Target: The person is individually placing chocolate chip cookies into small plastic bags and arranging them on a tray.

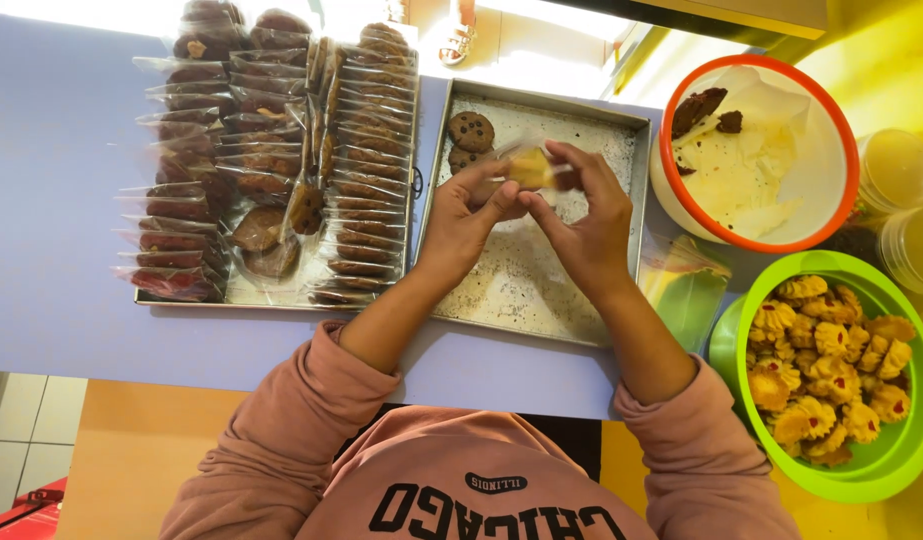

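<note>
Above the metal baking tray (pixel 621 135), the left hand (pixel 464 222) and right hand (pixel 588 222) pinch a clear sleeve (pixel 530 166) around a cookie; bagging seems underway, and next needs careful sealing.

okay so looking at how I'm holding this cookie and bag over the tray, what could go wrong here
Both hands, left hand and right hand, pinch a small clear bag over the metal tray. The cookie could slip out and break on the tray, or crumble if squeezed. The right forearm also passes close to the green bowl of yellow cookies, so a wide elbow move might nudge it.
</note>
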